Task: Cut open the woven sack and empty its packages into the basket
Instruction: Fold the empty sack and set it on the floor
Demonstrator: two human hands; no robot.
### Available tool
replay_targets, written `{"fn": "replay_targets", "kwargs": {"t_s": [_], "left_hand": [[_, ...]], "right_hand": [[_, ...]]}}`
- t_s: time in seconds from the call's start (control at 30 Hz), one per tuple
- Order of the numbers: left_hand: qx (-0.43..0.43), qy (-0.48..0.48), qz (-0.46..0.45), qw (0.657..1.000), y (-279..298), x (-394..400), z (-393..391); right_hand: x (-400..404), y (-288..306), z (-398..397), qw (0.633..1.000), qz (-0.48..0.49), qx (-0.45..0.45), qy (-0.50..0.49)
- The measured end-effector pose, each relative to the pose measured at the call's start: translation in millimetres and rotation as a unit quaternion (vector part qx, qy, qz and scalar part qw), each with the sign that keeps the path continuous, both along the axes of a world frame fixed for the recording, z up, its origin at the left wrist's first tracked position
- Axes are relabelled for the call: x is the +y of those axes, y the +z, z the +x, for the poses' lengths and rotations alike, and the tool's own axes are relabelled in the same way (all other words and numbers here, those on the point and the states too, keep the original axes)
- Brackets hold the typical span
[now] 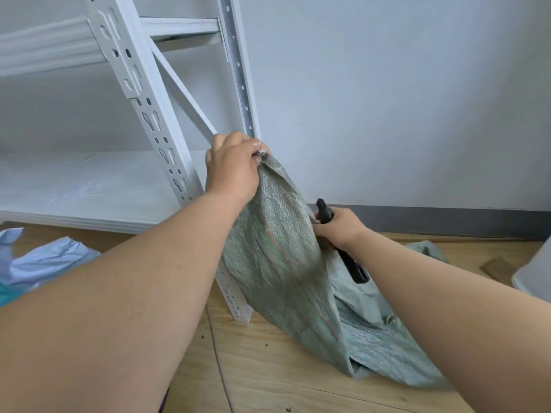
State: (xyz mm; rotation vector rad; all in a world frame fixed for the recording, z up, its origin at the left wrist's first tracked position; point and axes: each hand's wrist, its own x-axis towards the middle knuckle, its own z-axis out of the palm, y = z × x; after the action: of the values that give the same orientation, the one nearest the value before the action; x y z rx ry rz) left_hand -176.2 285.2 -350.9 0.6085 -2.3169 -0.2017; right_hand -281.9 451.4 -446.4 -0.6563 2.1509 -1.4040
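A green woven sack (277, 257) hangs limp from its top corner, its lower part crumpled on the wooden floor. My left hand (232, 168) grips that top corner, where frayed white threads stick out, and holds it up in front of the shelf post. My right hand (340, 226) is just right of the sack, curled round a black cutter (353, 265); the tool's tip pokes up above my fist and its handle runs down behind the sack's edge. A pale basket's rim (533, 272) shows at the right edge.
A white metal shelving rack (149, 114) stands at the left, with its front post right behind the sack. Light blue and white plastic packages (41, 263) lie on the floor at the far left. A grey wall with a dark skirting board runs behind.
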Motion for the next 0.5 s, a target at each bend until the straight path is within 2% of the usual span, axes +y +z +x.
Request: {"fn": "replay_targets", "kwargs": {"t_s": [0.07, 0.17, 0.2, 0.27, 0.3, 0.37, 0.4, 0.5], "left_hand": [[0.009, 0.050, 0.027, 0.998, -2, 0, 3], [-0.018, 0.062, 0.103, 0.993, 1, 5, -6], [-0.009, 0.052, 0.151, 0.987, 3, 7, -12], [0.029, 0.017, 0.261, 0.965, 13, 20, -23], [0.043, 0.005, 0.285, 0.957, 18, 25, -30], [0.067, 0.001, 0.267, 0.962, 32, 34, -39], [0.082, -0.005, 0.234, 0.969, 38, 38, -42], [0.116, -0.109, 0.222, 0.962, 43, 50, -43]], "right_hand": [[5, 0, -4, 0.998, 0.000, 0.032, -0.049], [13, 5, -4, 0.993, -0.084, -0.079, 0.003], [12, 7, -2, 0.992, -0.087, -0.086, 0.036], [7, 6, 3, 0.996, -0.039, -0.030, 0.074], [4, 5, 5, 0.998, 0.002, 0.018, 0.065], [2, 7, 1, 0.993, 0.057, 0.098, 0.017], [3, 13, -3, 0.992, 0.061, 0.106, 0.000], [7, 38, -16, 0.990, 0.067, 0.106, -0.064]]}}
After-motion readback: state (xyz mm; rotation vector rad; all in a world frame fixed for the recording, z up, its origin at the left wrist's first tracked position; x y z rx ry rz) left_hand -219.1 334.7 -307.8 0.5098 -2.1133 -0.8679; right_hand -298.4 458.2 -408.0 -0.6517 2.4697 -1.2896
